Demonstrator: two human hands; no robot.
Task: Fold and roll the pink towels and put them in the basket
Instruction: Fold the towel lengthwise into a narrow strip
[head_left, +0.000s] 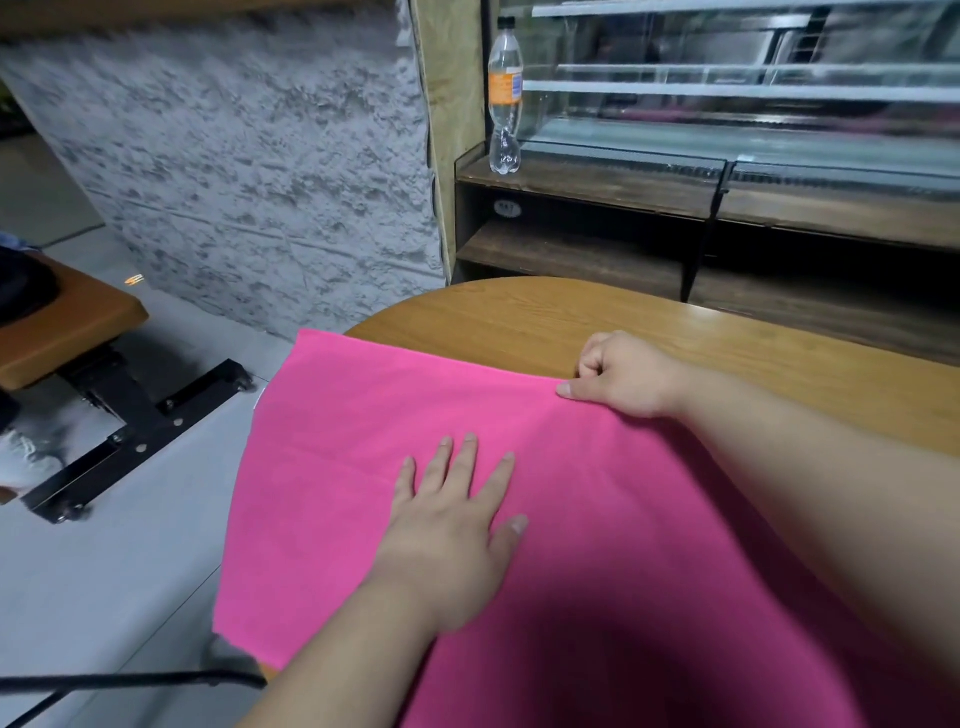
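A bright pink towel (322, 467) lies spread across the near left part of a rounded wooden desk (675, 332), its left side hanging past the desk's edge above a pale grey floor (104, 571). The left hand (447, 540) rests palm down on the middle of the towel, its fingers (467, 467) straight and spread apart. The right hand (623, 374) is at the towel's far edge, pinching the cloth there, with the thumb lying on top and the other fingers (597, 358) curled in. Both bare forearms reach in from the bottom of the view. Beyond the desk stands a dark wooden shelf unit (582, 182), and a clear plastic bottle (505, 98) with an orange label stands upright on its top. A glass display case (753, 104) sits to the right of the bottle. To the left is a rough grey wall (249, 156), and further left a padded wooden bench (78, 322) on a black metal base.
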